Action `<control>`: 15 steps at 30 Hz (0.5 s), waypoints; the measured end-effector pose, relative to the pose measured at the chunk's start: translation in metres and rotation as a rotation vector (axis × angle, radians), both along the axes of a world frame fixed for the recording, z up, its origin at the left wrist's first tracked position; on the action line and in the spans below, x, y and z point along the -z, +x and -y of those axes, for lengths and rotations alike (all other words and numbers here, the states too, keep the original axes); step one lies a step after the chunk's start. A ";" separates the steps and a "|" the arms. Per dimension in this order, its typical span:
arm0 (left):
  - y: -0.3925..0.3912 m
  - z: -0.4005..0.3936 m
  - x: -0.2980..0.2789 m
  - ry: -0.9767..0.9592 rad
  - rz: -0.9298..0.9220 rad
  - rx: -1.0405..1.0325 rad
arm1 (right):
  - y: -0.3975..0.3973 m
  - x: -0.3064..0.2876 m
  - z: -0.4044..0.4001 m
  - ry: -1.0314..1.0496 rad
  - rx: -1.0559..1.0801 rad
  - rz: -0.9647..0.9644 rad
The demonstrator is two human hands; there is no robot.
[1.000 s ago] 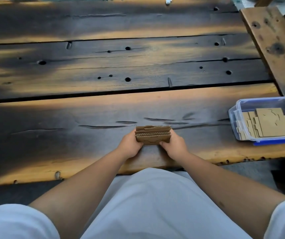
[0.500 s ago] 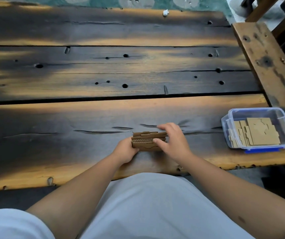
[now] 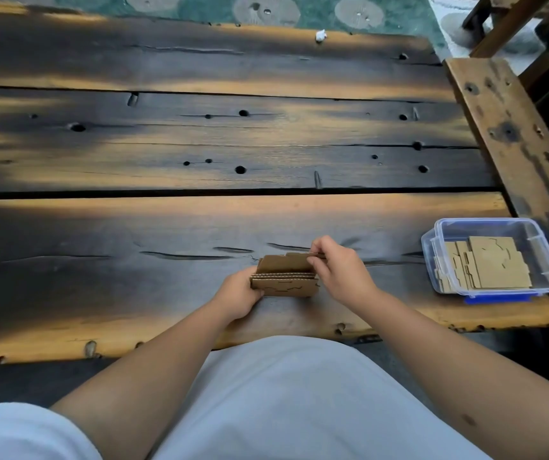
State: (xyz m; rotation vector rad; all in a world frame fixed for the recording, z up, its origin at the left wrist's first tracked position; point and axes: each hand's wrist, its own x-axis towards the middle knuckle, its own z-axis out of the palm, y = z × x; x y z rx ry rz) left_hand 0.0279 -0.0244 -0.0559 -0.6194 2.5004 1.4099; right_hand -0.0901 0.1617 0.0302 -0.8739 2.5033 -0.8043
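Observation:
A small stack of brown cardboard pieces (image 3: 284, 285) stands on edge on the dark wooden table (image 3: 200, 220), near its front edge. My left hand (image 3: 238, 295) grips the stack's left end. My right hand (image 3: 339, 268) pinches the top edge of the rearmost cardboard piece (image 3: 286, 263), which is raised above the others and leans away from them.
A clear plastic box (image 3: 547, 257) with a blue latch sits at the table's right front corner and holds several flat cardboard cut-outs (image 3: 489, 267). A wooden plank (image 3: 512, 137) runs along the right side. A small white scrap (image 3: 320, 35) lies at the far edge.
My right hand left the stack's right end, moved over the top and now pinches the rear piece, lifting it away from the stack. My left hand keeps its grip.

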 end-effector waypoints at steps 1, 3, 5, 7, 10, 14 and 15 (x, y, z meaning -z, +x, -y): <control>0.000 0.000 0.000 0.001 0.000 -0.005 | -0.001 -0.002 -0.001 -0.011 0.014 0.025; 0.000 0.000 0.000 0.001 0.020 -0.006 | -0.003 -0.005 -0.004 -0.033 0.027 0.059; -0.001 0.000 0.001 -0.011 0.044 0.004 | -0.003 -0.007 -0.009 -0.054 0.045 0.081; -0.001 0.001 0.004 -0.024 0.067 0.006 | -0.004 -0.008 -0.014 -0.085 0.096 0.088; -0.002 0.001 0.004 -0.002 0.078 -0.025 | -0.007 -0.012 -0.022 -0.183 0.226 0.090; -0.002 0.000 0.003 0.032 0.062 -0.039 | -0.007 -0.020 -0.031 -0.356 0.402 0.127; -0.001 0.000 0.003 0.041 0.061 -0.044 | -0.007 -0.022 -0.033 -0.414 0.439 0.150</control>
